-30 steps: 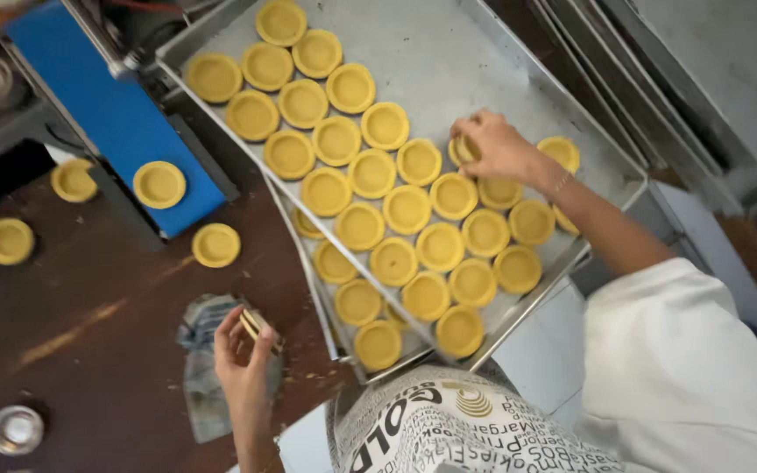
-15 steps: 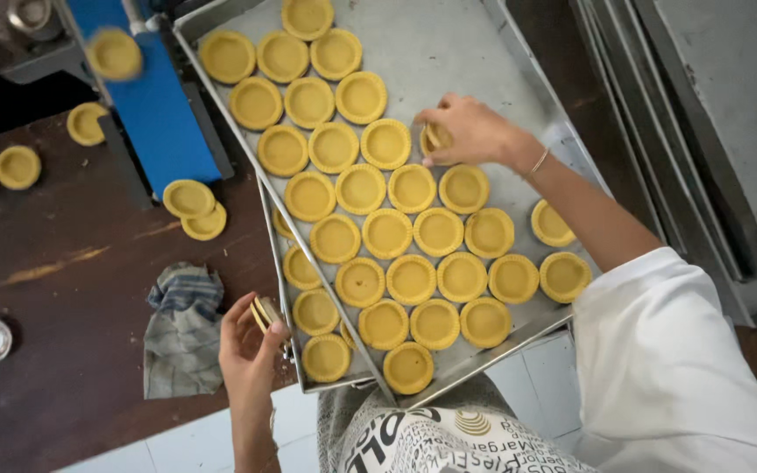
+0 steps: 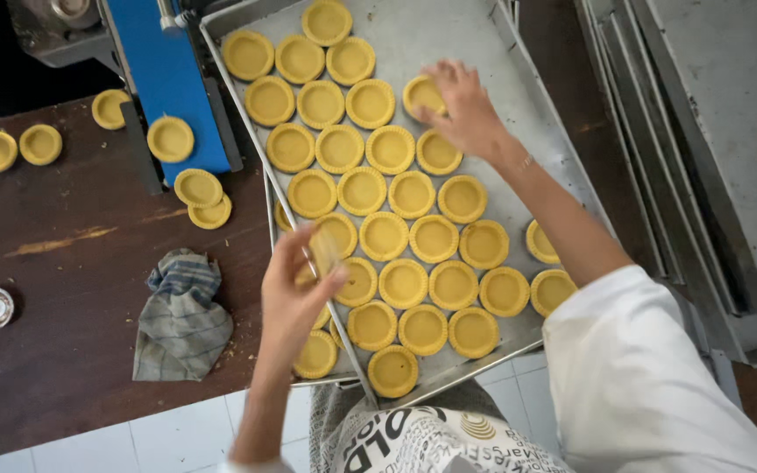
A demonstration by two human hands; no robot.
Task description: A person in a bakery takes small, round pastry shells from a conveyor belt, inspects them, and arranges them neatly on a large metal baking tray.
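Tart shells point(image 3: 385, 235) crowd the tray point(image 3: 475, 35), bare near its right rim; both hands grip one each.

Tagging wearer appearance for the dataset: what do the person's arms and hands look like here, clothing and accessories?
Both hands are bare, no gloves. The right arm comes out of a short white sleeve that ends near the elbow; a thin bracelet sits at the right wrist. The left forearm is bare, with only a sliver of white cloth at the frame's bottom edge. No rings or watch can be made out.
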